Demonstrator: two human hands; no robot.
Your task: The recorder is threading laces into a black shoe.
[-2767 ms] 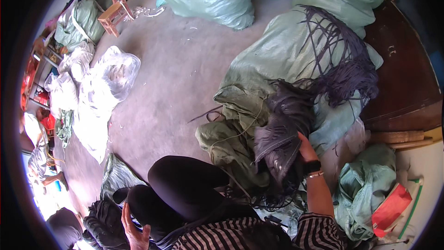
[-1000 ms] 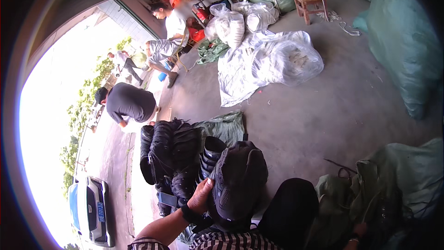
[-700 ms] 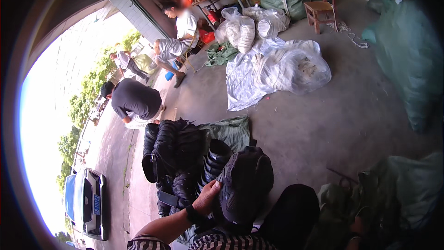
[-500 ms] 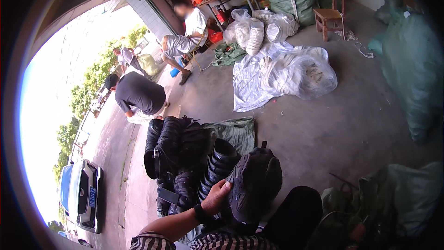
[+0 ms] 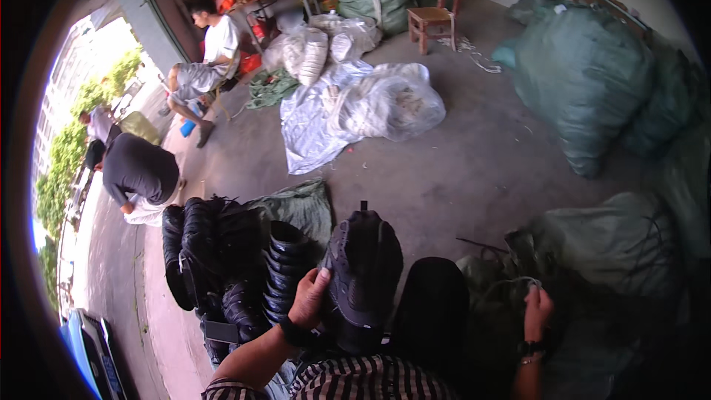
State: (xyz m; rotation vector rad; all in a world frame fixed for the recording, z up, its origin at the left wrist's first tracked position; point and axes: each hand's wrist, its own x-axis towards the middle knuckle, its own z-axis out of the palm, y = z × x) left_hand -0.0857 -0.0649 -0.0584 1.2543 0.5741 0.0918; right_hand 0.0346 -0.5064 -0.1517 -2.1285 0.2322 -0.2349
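Two hands are well apart. The left hand (image 5: 309,301) grips a black shoe upper (image 5: 364,281) at its left side: the thumb presses this side, the other fingers are mostly hidden. The upper is above the lap, left of a bent knee (image 5: 433,300), with its small tab pointing away from the person; whether it rests on the other knee, I cannot tell. The right hand (image 5: 538,311) has curled fingers at a pale cord (image 5: 518,280), near the left edge of a green sack (image 5: 611,233); I cannot tell if they pinch the cord.

Left of the upper stands a row of nested black pieces (image 5: 280,274), and farther left are bulkier black stacks (image 5: 204,244). Behind them, a green sheet (image 5: 315,204) shows its far right corner. On the floor (image 5: 474,170), a plastic bag (image 5: 404,107) lies at the right edge of a white sheet (image 5: 304,137).
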